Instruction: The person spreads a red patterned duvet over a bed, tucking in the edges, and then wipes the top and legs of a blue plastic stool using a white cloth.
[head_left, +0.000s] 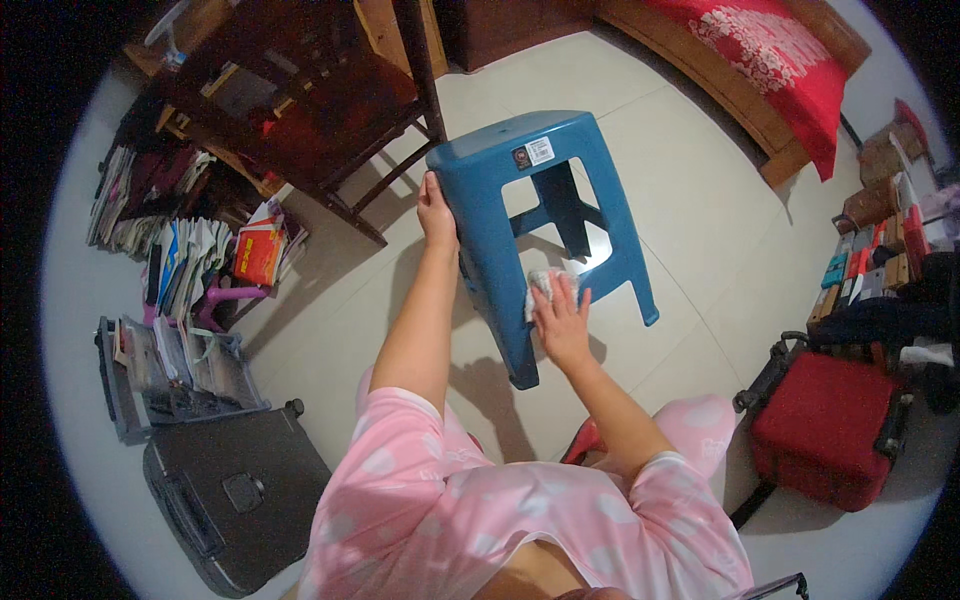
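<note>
A blue plastic stool (480, 202) is in front of me, its seat at the far end and its legs pointing back towards me. My left hand (437, 214) grips the stool's left side near the seat; part of the fingers is hidden behind it. With my right hand (561, 319) I press a white and grey cloth (551, 285) against the stool's lower crossbar, where it meets the near leg. Two stickers, one dark and one white (540, 151), are on the panel below the seat edge.
A dark wooden chair (360, 90) stands at the far left. Stacked books and papers (191, 255), a file box (202, 375) and a dark suitcase (232, 487) line the left side. On the right are a red suitcase (821, 427), boxes (870, 262) and a wooden bed frame (720, 105).
</note>
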